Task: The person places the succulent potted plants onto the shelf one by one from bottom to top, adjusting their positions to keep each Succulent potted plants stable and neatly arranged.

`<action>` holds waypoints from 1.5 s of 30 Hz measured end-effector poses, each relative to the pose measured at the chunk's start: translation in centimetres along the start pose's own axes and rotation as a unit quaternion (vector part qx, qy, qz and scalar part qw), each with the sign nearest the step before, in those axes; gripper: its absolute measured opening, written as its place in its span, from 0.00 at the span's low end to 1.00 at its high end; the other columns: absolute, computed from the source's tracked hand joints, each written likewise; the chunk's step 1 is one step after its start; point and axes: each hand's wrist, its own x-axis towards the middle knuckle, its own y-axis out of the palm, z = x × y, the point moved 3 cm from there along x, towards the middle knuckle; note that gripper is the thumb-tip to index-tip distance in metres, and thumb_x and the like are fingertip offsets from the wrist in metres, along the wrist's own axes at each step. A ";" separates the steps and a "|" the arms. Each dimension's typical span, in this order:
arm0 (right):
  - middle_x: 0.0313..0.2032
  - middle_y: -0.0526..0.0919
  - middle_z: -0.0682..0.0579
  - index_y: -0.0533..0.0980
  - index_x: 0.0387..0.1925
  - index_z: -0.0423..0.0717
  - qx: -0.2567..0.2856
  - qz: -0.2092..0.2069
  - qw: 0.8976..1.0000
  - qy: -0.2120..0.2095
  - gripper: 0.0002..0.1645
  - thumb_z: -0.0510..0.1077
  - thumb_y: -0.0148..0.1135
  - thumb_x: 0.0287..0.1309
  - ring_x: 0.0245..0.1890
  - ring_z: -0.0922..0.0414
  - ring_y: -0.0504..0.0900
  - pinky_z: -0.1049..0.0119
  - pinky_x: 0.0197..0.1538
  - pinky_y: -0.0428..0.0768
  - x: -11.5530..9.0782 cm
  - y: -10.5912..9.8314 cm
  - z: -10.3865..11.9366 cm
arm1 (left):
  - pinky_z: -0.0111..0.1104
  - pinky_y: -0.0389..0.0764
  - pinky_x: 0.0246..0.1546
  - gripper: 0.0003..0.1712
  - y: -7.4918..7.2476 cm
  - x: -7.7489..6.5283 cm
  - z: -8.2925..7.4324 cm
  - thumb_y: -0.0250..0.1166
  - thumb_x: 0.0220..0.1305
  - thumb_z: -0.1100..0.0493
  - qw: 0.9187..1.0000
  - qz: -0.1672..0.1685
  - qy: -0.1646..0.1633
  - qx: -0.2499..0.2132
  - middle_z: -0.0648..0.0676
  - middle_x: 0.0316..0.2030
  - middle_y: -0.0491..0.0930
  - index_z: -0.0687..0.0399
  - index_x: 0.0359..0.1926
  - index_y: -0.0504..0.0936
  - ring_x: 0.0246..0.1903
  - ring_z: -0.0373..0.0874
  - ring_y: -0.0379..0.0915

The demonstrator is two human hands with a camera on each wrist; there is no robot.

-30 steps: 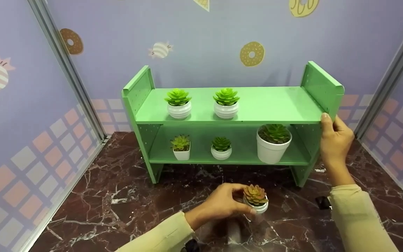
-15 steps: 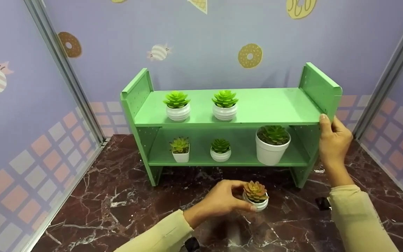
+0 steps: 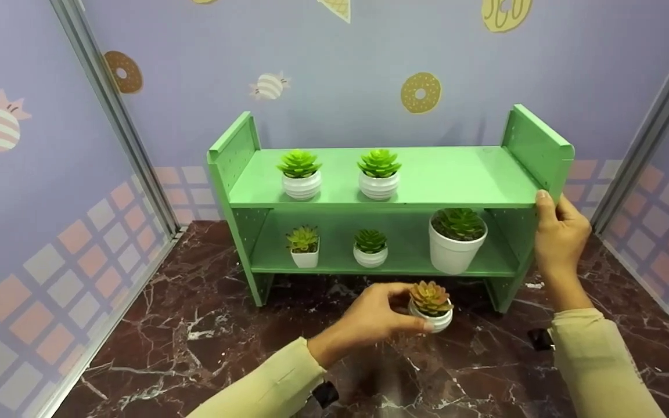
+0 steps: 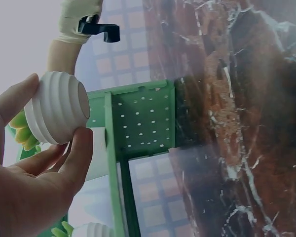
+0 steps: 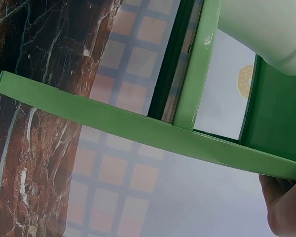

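Observation:
Between thumb and fingers, my left hand (image 3: 374,313) pinches a small potted succulent (image 3: 431,306) with orange-brown leaves, held above the marble surface in front of the shelf. In the left wrist view its ribbed white pot (image 4: 58,107) lies between the fingertips. At the right side panel of the green two-tier shelf (image 3: 450,174), my right hand (image 3: 562,241) grips the edge, thumb at the front and fingers behind. Only part of that hand shows in the right wrist view, at the panel's edge (image 5: 153,133).
Two bright green succulents (image 3: 301,174) (image 3: 379,174) stand on the upper tier. The lower tier holds a square-potted succulent (image 3: 304,247), a small round one (image 3: 370,248) and a larger white-potted plant (image 3: 457,241). Patterned walls (image 3: 340,69) enclose the dark marble surface (image 3: 183,348).
My left hand has raised the orange-brown succulent and brought it nearer the shelf. The right hand keeps its grip on the side panel. The head view has shifted slightly.

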 end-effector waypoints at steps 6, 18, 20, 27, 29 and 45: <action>0.22 0.79 0.59 0.83 0.39 0.44 -0.004 0.003 1.000 -0.011 0.15 0.50 0.61 0.57 0.20 0.62 0.68 0.73 0.23 0.65 -0.1 0.1 0.0 | 0.33 0.78 0.35 0.30 -0.4 0.1 -0.7 0.77 0.37 0.52 1.000 -0.011 0.003 -0.011 0.45 0.35 0.81 0.42 0.47 0.80 0.36 0.42 0.77; 0.17 0.74 0.61 0.83 0.35 0.38 0.009 -0.002 1.000 -0.013 0.15 0.46 0.60 0.58 0.18 0.64 0.63 0.73 0.22 0.61 -1.4 -0.3 3.7 | 0.30 0.77 0.36 0.29 -0.1 0.7 -1.8 0.77 0.39 0.53 0.999 -0.027 0.022 -0.015 0.43 0.34 0.81 0.45 0.48 0.80 0.36 0.39 0.78; 0.15 0.72 0.60 0.83 0.33 0.37 0.008 -0.003 1.000 -0.018 0.15 0.46 0.60 0.58 0.17 0.64 0.62 0.73 0.22 0.60 -1.4 -0.3 3.8 | 0.30 0.77 0.36 0.30 0.0 0.8 -1.9 0.77 0.39 0.52 0.999 -0.030 0.022 -0.011 0.43 0.34 0.81 0.45 0.48 0.80 0.36 0.39 0.77; 0.17 0.72 0.59 0.83 0.34 0.39 0.004 -0.005 1.000 -0.010 0.13 0.46 0.60 0.57 0.18 0.63 0.63 0.72 0.23 0.60 -1.4 -0.4 3.7 | 0.29 0.76 0.37 0.31 -0.2 0.8 -2.5 0.77 0.37 0.50 0.999 -0.038 0.024 0.015 0.41 0.34 0.80 0.43 0.47 0.80 0.36 0.39 0.77; 0.18 0.73 0.59 0.83 0.35 0.39 0.003 -0.006 1.000 -0.011 0.14 0.46 0.60 0.57 0.19 0.63 0.63 0.72 0.23 0.60 -1.4 -0.3 3.8 | 0.29 0.76 0.37 0.31 -0.4 0.8 -2.7 0.77 0.37 0.49 0.999 -0.039 0.026 0.024 0.41 0.34 0.80 0.43 0.47 0.80 0.36 0.38 0.77; 0.27 0.81 0.60 0.83 0.39 0.41 0.010 0.002 1.000 0.009 0.15 0.48 0.61 0.57 0.22 0.63 0.71 0.74 0.26 0.67 -0.6 -0.3 2.0 | 0.29 0.75 0.40 0.37 -1.1 0.6 -4.4 0.76 0.36 0.45 0.997 -0.046 0.034 0.050 0.41 0.36 0.80 0.47 0.52 0.77 0.36 0.35 0.77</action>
